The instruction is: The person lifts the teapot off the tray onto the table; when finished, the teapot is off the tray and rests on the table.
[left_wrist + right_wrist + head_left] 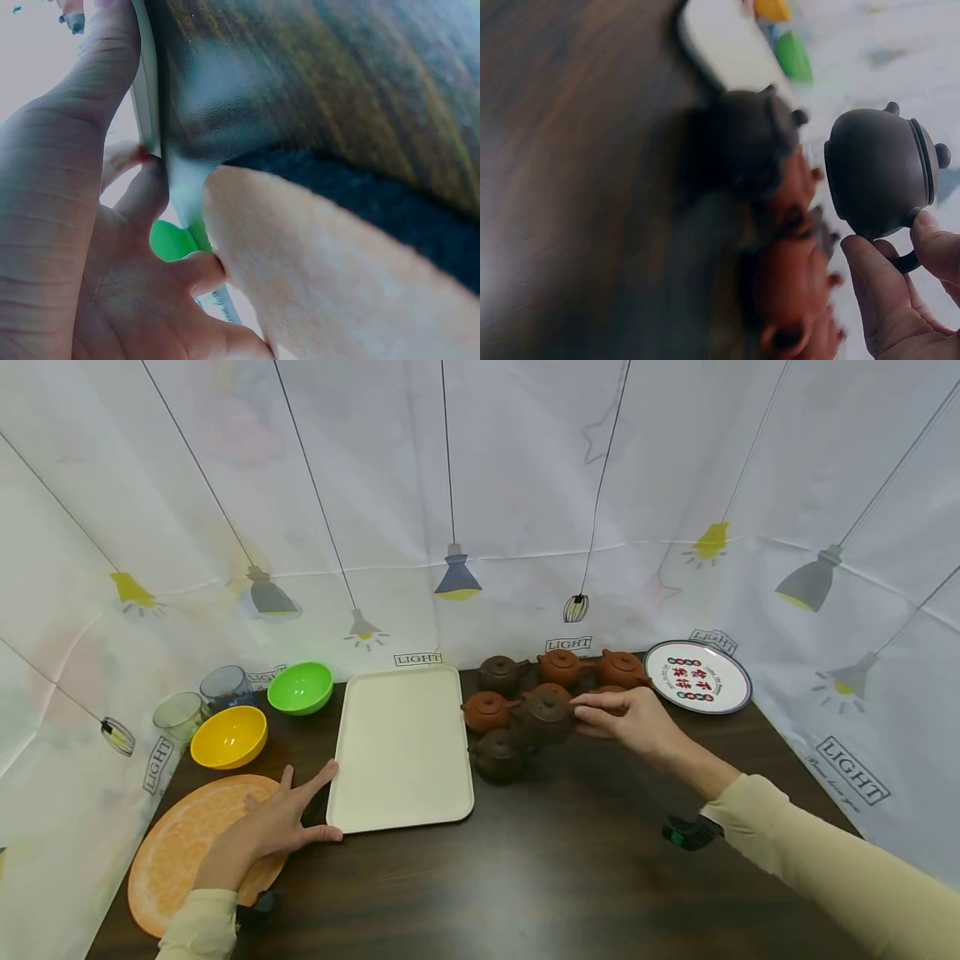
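Note:
My right hand (630,720) pinches the handle of a dark brown teapot (881,172), which hangs raised above the other teapots in the head view. Below and around it stand several more: a dark teapot (501,757) in front, a red-brown teapot (486,711) to its left, and others behind. My left hand (273,822) is spread at the left edge of a cream tray (401,752), thumb and forefinger touching its rim. In the left wrist view, the fingers lie along the tray's edge. Nothing stands on the tray.
An orange-slice placemat (187,843) lies under the left forearm. Beyond it are a yellow bowl (228,737), a green bowl (300,687) and two glasses (227,687). A white plate with red lettering (697,677) leans at the back right, near a printed curtain (510,485).

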Tool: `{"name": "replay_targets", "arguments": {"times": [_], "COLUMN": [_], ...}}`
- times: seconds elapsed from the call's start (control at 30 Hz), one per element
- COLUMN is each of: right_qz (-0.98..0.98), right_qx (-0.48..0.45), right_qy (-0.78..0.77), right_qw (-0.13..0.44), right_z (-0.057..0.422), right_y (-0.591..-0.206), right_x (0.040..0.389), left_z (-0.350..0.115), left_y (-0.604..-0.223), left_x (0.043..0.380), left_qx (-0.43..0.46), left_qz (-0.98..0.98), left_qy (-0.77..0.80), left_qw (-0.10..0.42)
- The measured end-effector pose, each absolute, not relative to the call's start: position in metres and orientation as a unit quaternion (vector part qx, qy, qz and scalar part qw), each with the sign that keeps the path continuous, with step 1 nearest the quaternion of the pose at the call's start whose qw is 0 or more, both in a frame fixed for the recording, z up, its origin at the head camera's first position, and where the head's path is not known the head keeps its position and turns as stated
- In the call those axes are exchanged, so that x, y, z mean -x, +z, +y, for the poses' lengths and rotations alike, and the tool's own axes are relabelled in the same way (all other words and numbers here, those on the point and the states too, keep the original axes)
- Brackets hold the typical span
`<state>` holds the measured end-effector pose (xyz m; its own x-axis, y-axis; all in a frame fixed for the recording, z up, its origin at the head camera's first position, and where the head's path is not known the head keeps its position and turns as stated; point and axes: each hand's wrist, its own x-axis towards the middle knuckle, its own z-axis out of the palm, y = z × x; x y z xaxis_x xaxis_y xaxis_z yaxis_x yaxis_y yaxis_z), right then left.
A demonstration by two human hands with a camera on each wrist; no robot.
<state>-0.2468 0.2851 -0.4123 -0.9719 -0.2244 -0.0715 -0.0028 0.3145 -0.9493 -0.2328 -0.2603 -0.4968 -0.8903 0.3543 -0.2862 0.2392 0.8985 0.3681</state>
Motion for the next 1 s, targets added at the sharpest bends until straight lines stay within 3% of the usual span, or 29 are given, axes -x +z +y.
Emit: {"name": "replay_targets", "arguments": {"times": [0.53, 0.83, 1.0], "right_qz": [0.814, 0.794, 0.844], "right_qx": [0.020, 0.006, 0.029], "right_qy": [-0.575, -0.603, -0.533], "right_qw": [0.086, 0.076, 0.046], "right_z": [0.318, 0.311, 0.311], "right_y": [-0.479, -0.488, -0.488], "right_x": [0.233, 0.229, 0.228], "left_z": [-0.265, -0.266, -0.267], "left_y": [-0.498, -0.497, -0.499], "left_x": [0.226, 0.227, 0.227], "left_qx": [-0.149, -0.150, -0.153], "left_qz": [0.959, 0.957, 0.956], "left_qy": [0.164, 0.173, 0.177], "left_qw": [0.177, 0.180, 0.179]}}
